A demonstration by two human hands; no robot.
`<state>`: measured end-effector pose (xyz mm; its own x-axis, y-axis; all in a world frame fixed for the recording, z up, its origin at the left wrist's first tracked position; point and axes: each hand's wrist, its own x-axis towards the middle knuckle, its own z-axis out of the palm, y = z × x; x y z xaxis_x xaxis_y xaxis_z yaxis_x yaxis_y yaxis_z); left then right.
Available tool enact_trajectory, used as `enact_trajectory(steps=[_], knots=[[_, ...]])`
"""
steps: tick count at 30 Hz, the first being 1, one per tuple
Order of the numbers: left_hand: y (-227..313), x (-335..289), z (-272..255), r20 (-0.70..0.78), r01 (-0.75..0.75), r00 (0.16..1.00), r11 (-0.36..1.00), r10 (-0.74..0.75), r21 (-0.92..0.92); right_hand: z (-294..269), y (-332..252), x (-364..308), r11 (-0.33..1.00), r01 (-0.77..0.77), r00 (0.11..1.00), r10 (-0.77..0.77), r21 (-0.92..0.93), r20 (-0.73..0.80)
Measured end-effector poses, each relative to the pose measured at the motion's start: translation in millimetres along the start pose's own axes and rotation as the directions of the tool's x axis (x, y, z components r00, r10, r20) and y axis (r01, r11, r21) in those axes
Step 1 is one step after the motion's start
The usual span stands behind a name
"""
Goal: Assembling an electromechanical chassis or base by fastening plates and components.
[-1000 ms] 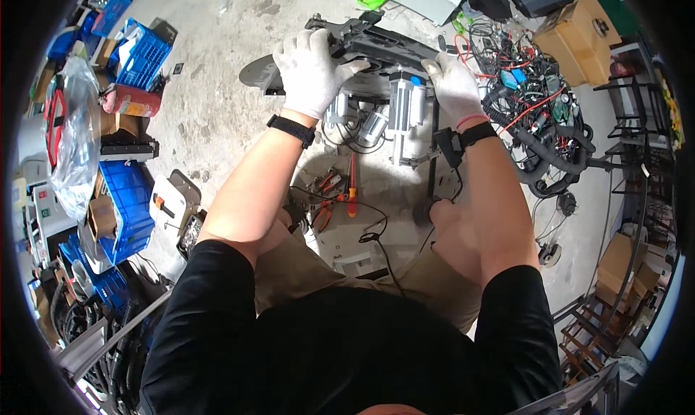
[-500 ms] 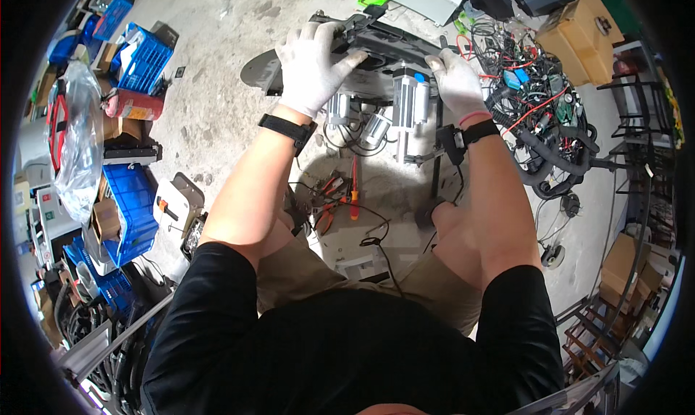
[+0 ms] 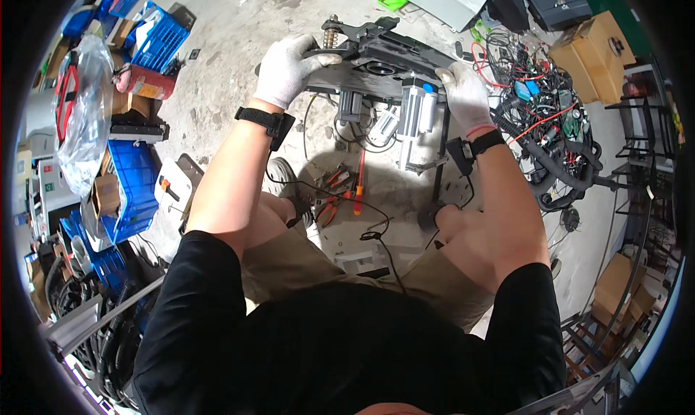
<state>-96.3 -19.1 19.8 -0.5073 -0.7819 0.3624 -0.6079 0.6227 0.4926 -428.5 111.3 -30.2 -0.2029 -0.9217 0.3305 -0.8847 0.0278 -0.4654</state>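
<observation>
A black metal frame (image 3: 402, 51) with a coil spring (image 3: 331, 37) at its left end is tilted up in front of me. My left hand (image 3: 288, 71), in a white work glove, is closed around the frame's left part, thumb along its near edge. On the right end, my gloved right hand (image 3: 467, 95) grips the frame with the fingers mostly over the far side. Silver cylindrical motors (image 3: 415, 114) hang from its underside with black cables. Below them on the floor lie a screwdriver (image 3: 358, 200) with a red and orange handle and orange-handled pliers (image 3: 329, 211).
A heap of tangled cables and circuit boards (image 3: 543, 103) lies to the right, beside a cardboard box (image 3: 590, 60). Blue crates (image 3: 130, 190) and a red cylinder (image 3: 145, 82) line the left. A black cable (image 3: 387, 252) runs between my legs.
The frame has tilted, bringing its upper side and the coil spring into view. My left hand has shifted left with it; my right hand keeps its grip. The view has moved slightly.
</observation>
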Motion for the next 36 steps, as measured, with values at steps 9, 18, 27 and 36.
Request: enact_trajectory(steps=[9, 18, 27, 36], knots=[[-21, -20, -43, 0.105, 0.113, 0.990, 0.975, -0.094, -0.190, -6, -57, -22, 0.999, 0.013, 0.999, -0.014, 0.030, 0.029], [15, -12, -7, -0.228, -0.199, 0.963, 0.955, 0.147, -0.222, -11, -64, -40, 0.983, -0.183, 0.965, 0.176, 0.022, 0.192], [86, -21, 5, -0.182, -0.316, 0.932, 0.949, 0.312, 0.006, -23, 7, -59, 0.995, -0.088, 0.994, 0.086, 0.038, 0.063], [63, -11, -8, -0.102, -0.235, 0.968, 0.971, 0.231, -0.032, -86, -171, -104, 0.899, -0.211, 0.835, -0.039, 0.384, 0.549]])
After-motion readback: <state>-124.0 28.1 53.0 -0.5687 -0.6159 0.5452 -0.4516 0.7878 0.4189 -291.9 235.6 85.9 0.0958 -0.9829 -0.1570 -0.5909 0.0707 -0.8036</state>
